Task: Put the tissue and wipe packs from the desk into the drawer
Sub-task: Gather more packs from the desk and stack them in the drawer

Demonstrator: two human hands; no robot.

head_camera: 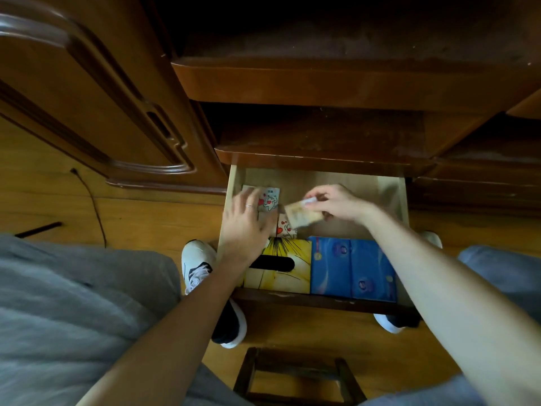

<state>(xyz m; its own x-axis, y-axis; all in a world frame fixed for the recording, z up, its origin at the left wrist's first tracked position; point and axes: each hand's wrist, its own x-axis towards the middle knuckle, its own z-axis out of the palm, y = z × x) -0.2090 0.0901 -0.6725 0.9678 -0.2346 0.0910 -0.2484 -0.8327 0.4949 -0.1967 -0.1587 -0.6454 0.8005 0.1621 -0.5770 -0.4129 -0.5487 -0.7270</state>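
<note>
**A:** Pale bare wood lines the open drawer [316,183], pulled out from dark brown furniture toward the viewer. What is in it?

**B:** At the near edge, a yellow tissue box [281,263] with a dark oval slot sits on the left, and touching it on the right lies a blue pack [352,268], seemingly two blue bundles side by side. Farther in, on the left, are small white packs with red hearts [269,199] and a cartoon figure; another of them shows between the hands.

**A:** And the hands?

**B:** The left hand [248,219], a ring on one finger, lies flat with fingers spread over the small packs at the far left, pressing or steadying them rather than clasping anything. The right hand [336,202] has its grip closed on a small beige pack [301,213], held tilted just above the drawer floor near the middle. That pack is blurred.

**A:** How far along does the job seem?

**B:** Well along, I'd judge. Several packs are already stowed, and the beige one is over the drawer but not yet set down. The far right of the drawer is bare. The worktop is out of view, so I cannot tell whether more packs wait there.

**A:** Any brand or writing?

**B:** Nothing legible. A small greenish label tops one heart pack and round emblems mark the blue pack, but all are too small or blurred to read.
</note>
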